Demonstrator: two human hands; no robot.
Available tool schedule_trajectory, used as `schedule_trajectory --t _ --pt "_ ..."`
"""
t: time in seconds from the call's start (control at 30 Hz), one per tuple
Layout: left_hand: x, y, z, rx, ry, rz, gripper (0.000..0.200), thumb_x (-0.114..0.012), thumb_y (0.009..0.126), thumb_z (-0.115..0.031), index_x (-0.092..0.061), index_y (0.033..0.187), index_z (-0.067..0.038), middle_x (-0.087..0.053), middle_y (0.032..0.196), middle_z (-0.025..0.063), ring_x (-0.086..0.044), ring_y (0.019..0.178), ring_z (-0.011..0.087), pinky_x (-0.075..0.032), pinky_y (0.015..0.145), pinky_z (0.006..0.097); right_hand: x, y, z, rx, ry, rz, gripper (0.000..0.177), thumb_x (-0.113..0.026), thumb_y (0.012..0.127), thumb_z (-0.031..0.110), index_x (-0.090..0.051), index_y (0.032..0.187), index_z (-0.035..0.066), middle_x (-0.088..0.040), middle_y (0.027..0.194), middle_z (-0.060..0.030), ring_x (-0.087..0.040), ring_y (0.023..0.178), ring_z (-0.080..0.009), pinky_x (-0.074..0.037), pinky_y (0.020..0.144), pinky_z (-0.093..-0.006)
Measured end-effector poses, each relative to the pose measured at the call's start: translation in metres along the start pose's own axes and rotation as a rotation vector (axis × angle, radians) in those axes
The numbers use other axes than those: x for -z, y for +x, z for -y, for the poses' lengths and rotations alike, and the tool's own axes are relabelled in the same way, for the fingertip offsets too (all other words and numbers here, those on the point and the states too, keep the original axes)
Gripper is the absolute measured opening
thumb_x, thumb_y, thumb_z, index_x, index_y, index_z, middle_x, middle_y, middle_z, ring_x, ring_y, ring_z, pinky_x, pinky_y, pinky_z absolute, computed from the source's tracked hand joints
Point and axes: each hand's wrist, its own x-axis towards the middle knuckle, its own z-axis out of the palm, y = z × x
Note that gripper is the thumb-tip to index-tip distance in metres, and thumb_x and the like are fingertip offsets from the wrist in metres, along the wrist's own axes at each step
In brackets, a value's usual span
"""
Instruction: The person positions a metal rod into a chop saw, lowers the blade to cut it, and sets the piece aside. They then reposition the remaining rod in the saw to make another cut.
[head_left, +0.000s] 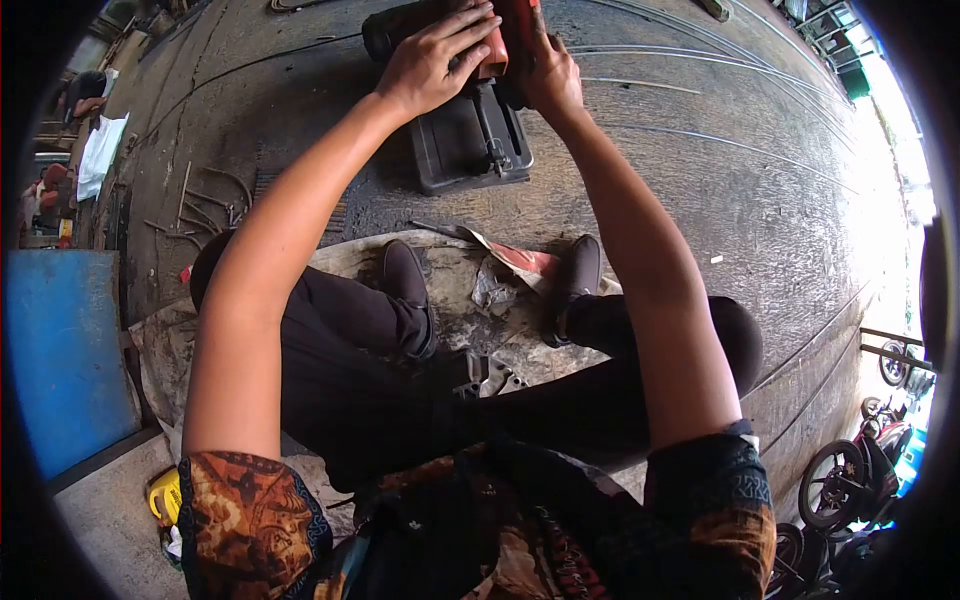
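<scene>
A cut-off saw with an orange guard (521,38) and a black base (455,150) stands on the floor at the top middle. My left hand (440,60) lies over the guard's left side, fingers long across it and thumb against its front. On the other side my right hand (550,72) grips the saw, one finger pointing up along the orange part; its other fingers are partly hidden. The black motor housing (385,33) shows left of my left hand. A metal vise screw (490,130) runs along the base below both hands. The saw's upper end is cut off by the frame.
Thin metal rods (680,50) lie on the floor at upper right. Bent rods (215,205) lie at left, near a blue panel (70,350). A metal part (485,375) sits between my legs on a stained sheet (460,290). A motorcycle (850,470) stands at lower right.
</scene>
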Motion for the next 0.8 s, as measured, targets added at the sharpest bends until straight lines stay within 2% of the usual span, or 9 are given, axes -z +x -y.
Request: schedule_trajectory --t 0.17,0.23,0.33,0.8 --pt "-0.007 -0.005 0.002 0.015 -0.007 0.003 0.041 -0.059 0.096 -0.022 -0.057 0.133 -0.005 -0.052 0.142 0.0139 -0.048 0.133 0.0291 -0.044 0.107 0.0375 -0.007 -0.005 -0.008 0.025 0.007 -0.034 0.085 -0.067 0.082 0.021 -0.021 0.154 0.020 -0.063 0.109 -0.0291 -0.065 0.089 -0.0485 -0.054 0.073 -0.0545" --pt "-0.014 -0.007 0.005 -0.082 0.087 -0.048 0.039 -0.059 0.096 -0.022 -0.059 0.133 -0.012 -0.054 0.140 0.0076 -0.051 0.130 0.0271 -0.043 0.107 0.0380 -0.009 -0.006 -0.012 0.054 0.014 -0.057 0.087 -0.068 0.082 0.020 -0.020 0.155 0.019 -0.062 0.110 -0.0297 -0.065 0.089 -0.0486 -0.054 0.073 -0.0545" --pt "-0.016 -0.011 0.004 -0.060 0.076 -0.034 0.040 -0.058 0.096 -0.025 -0.058 0.134 -0.013 -0.053 0.142 0.0064 -0.050 0.131 0.0268 -0.043 0.108 0.0375 -0.012 -0.009 -0.016 0.088 0.043 -0.084 0.087 -0.068 0.082 0.021 -0.020 0.155 0.018 -0.062 0.110 -0.0300 -0.065 0.089 -0.0485 -0.055 0.071 -0.0539" --pt "-0.024 -0.020 0.006 -0.063 0.087 -0.033 0.039 -0.058 0.096 -0.025 -0.058 0.134 -0.015 -0.053 0.143 0.0046 -0.049 0.132 0.0257 -0.043 0.107 0.0381 -0.021 -0.016 -0.025 0.121 0.018 -0.116 0.083 -0.064 0.085 0.020 -0.019 0.154 0.014 -0.063 0.108 -0.0283 -0.066 0.081 -0.0476 -0.055 0.065 -0.0534"
